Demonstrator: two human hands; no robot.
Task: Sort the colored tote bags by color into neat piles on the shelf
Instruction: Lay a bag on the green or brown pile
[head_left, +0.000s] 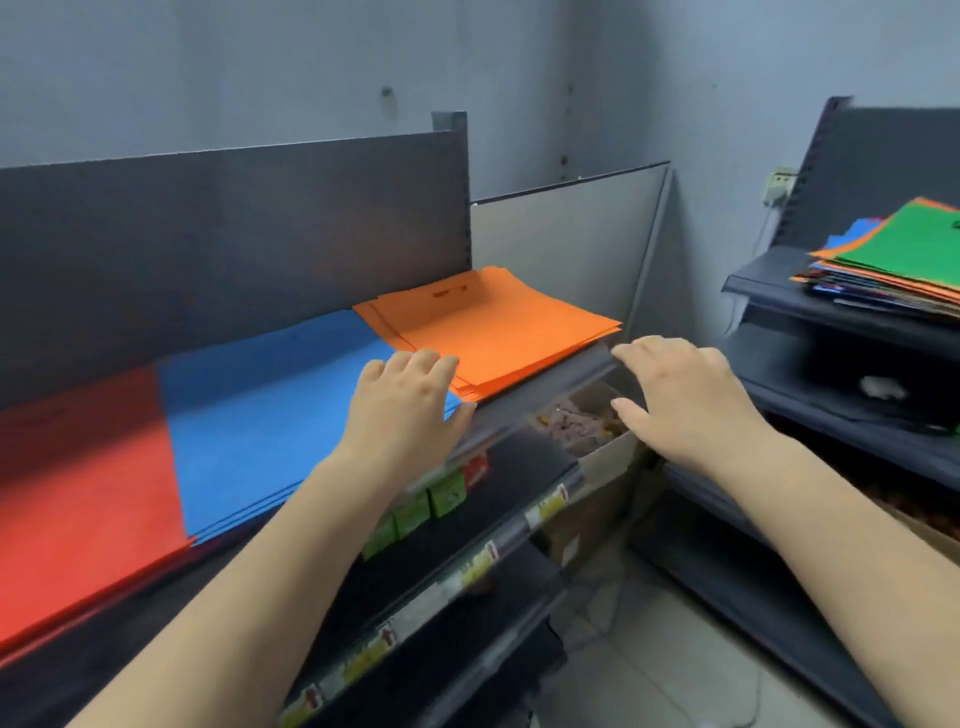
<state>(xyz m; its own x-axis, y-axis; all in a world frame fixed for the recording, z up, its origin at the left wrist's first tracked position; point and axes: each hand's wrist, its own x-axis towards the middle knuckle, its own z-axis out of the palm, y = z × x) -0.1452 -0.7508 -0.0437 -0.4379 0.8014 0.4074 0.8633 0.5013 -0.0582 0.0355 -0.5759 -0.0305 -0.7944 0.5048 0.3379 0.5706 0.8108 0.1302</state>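
Three flat piles of tote bags lie side by side on the top shelf (550, 387): red (83, 483) at the left, blue (260, 415) in the middle, orange (493, 327) at the right. My left hand (410, 410) rests with relaxed fingers on the front corner where the blue and orange piles meet. My right hand (685, 400) hovers open just past the shelf's right end, beside the orange pile, holding nothing. A mixed stack of bags (893, 260), green on top with orange and blue beneath, sits on the other shelf unit at the right.
Small green boxes (426, 504) stand on the shelf below. A cardboard box (592, 436) of small items sits at the lower right of the unit. A second dark shelf unit (841, 364) stands to the right, with tiled floor (649, 670) between.
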